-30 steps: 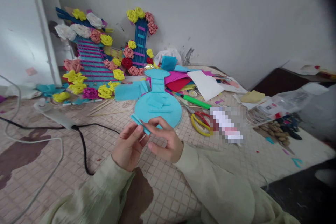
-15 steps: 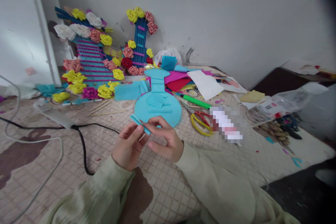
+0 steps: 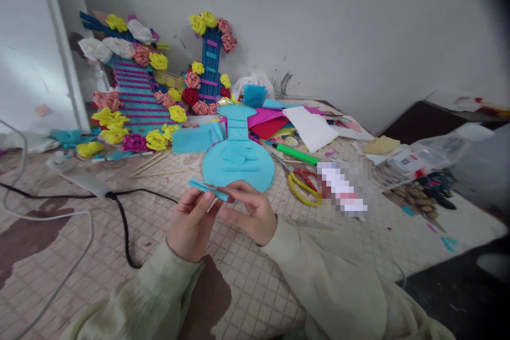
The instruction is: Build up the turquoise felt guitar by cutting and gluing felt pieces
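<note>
A narrow folded strip of light-blue paper (image 3: 198,185) is held just above the tabletop. My left hand (image 3: 192,222) pinches it between thumb and fingers. At the strip's right end, the fingers of my right hand (image 3: 253,212) close on it as well. Behind my hands lies a flat light-blue guitar-like shape (image 3: 263,167), with a round body and a narrow neck. Small light-blue paper pieces (image 3: 239,155) rest on that body.
Scissors with yellow and red handles (image 3: 303,191) and a green cutter (image 3: 297,154) lie to the right. Coloured sheets (image 3: 269,125) are piled behind. Two flower-trimmed paper instruments (image 3: 139,95) lean at the back left. A power strip (image 3: 82,175) with cables sits left.
The blue paper strip has turned to lie flatter, with its left end further left. My right fingers have drawn closer together at its right end. The view has shifted slightly.
</note>
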Tool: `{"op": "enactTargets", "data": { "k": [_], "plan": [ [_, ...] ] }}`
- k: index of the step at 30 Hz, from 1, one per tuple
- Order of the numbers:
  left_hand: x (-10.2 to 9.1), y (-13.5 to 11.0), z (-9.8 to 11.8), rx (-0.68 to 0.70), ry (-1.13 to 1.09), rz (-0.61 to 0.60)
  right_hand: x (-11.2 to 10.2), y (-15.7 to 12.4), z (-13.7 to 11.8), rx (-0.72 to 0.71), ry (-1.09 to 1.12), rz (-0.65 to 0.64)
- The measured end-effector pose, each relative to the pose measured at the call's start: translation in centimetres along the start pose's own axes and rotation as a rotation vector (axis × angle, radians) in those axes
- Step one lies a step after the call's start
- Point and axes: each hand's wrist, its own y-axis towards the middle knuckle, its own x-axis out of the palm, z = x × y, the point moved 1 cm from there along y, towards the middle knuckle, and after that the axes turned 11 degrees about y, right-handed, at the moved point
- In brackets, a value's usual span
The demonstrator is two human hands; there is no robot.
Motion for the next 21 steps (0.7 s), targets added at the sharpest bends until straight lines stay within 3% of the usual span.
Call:
{"op": "enactTargets", "data": {
  "k": [9, 16, 21],
  "plan": [
    [0.16, -0.20, 0.00, 0.003, -0.001, -0.044, 0.10, -0.14, -0.60, -0.114, -0.098, -0.011],
    [0.12, -0.31, -0.14, -0.028, 0.013, -0.039, 0.14, -0.11, -0.77, -0.289, -0.178, 0.021],
    [0.10, -0.36, -0.26, -0.009, 0.028, -0.058, 0.19, -0.11, -0.73, -0.298, -0.155, 0.076]
  ]
}}
